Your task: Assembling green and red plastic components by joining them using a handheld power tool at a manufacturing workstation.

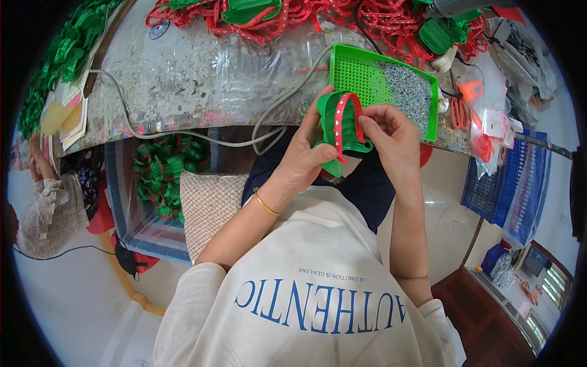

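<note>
Over the near edge of the worktable, my left hand (296, 150) grips a green molded plastic piece (329, 116), with fingers behind it and thumb at its lower end. A narrow red strap (340, 125) with small white heart shapes arches across the piece. My right hand (394, 137) pinches near the strap's right end, beside the piece's right edge; whether anything small sits between those fingertips is hidden. Just behind both hands lies a bright green perforated tray (354, 70), its right part heaped with small silvery metal pieces (408, 92).
Red straps (391, 27) and green pieces pile along the table's far side. A grey cable (183, 133) runs over the worktable (183, 79). Red-handled scissors (460, 114) lie right of the tray. A blue-grey bin (131, 229) of strapped green pieces stands lower left. Another person's hand (40, 159) shows far left.
</note>
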Tool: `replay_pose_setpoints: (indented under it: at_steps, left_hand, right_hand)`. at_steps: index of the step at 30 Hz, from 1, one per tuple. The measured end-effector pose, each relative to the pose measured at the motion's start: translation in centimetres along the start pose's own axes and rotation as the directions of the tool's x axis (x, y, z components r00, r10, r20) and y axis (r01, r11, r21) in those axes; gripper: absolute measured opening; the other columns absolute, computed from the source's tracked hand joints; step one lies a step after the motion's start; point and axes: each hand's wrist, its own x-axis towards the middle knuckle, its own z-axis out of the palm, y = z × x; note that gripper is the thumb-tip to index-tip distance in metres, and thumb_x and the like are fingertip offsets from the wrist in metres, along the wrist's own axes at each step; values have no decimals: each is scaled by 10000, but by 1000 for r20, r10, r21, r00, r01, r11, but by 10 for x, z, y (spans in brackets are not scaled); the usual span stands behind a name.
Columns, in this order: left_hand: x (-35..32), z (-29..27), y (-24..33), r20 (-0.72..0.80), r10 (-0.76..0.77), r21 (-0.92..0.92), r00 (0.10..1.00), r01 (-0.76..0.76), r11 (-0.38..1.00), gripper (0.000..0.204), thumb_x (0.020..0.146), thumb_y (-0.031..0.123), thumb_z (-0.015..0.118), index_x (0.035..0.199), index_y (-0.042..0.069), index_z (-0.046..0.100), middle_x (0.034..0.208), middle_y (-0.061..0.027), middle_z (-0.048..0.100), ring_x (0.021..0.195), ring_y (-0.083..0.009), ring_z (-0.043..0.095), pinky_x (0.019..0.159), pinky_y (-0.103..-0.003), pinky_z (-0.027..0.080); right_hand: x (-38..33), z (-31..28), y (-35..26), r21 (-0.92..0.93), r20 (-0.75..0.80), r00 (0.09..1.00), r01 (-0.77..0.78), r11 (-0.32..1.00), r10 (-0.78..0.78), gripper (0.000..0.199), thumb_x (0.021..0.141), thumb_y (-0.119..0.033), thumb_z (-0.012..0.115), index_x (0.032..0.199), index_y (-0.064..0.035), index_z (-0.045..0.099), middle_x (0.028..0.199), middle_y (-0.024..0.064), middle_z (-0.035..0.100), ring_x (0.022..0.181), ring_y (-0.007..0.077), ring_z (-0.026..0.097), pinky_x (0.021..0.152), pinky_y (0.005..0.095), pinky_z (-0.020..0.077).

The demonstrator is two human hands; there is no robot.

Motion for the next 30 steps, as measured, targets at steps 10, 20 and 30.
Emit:
replay_pose_setpoints:
  at_steps: [10,20,30]
  left_hand:
    - [-3,1,0,-22,-7,41,1000,8,999,1002,683,185,809,1480,156,202,1368,-69,390,1229,-191,401,1002,-309,377]
    - [-4,-6,-3,-16,1,152,1000,1,988,930,729,159,757,1476,151,204,1313,-67,429,1112,-154,471,907,-266,438]
    - [-7,-2,8,53,-154,-165,987,161,973,951,701,359,753,1474,218,218,1365,-86,431,1201,-267,495,955,-484,459]
  right_hand:
    - [-3,7,3,-153,-60,998,17,988,-27,99,861,-22,628,951,19,626,821,17,642,696,46,575,640,187,477]
    - [-6,11,5,-194,-87,996,-12,981,-5,101,855,-24,637,945,19,625,822,14,642,688,41,568,645,182,475]
    - [-5,-11,-3,133,131,990,-75,988,58,221,814,-13,665,1009,-18,562,832,-1,568,693,58,544,614,195,462]
